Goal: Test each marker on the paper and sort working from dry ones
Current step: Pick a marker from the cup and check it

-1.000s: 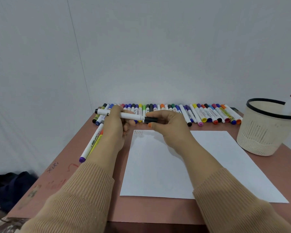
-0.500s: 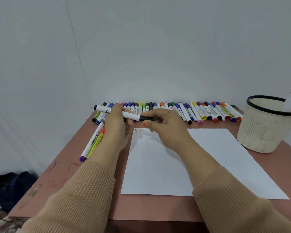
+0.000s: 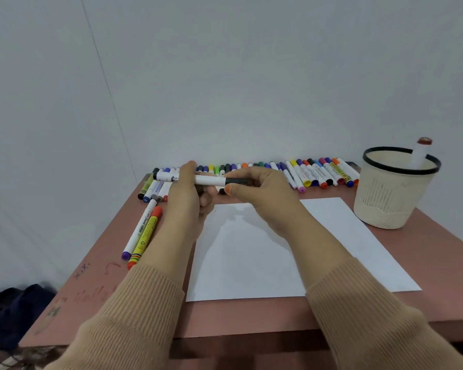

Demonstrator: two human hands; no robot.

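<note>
A white marker with a black cap [image 3: 210, 180] is held level above the table's far side. My left hand [image 3: 189, 194] grips its white barrel. My right hand [image 3: 262, 189] pinches the black cap end. Under them lies a white sheet of paper [image 3: 278, 252]; my hands hide its far left corner. A long row of colored markers [image 3: 321, 173] lies along the wall. Two markers, one white with a purple cap [image 3: 139, 231] and one yellow with an orange cap [image 3: 146, 236], lie to the left of the paper.
A cream basket with a black rim [image 3: 393, 198] stands at the right, with one white marker with a brown cap [image 3: 421, 150] upright in it. The brown table's front edge [image 3: 225, 335] is near me. A dark bag [image 3: 14, 311] lies on the floor at the left.
Both hands have stayed on the black-capped marker and lifted it slightly away from the paper. The written test mark at the paper's corner is now hidden by my hands.
</note>
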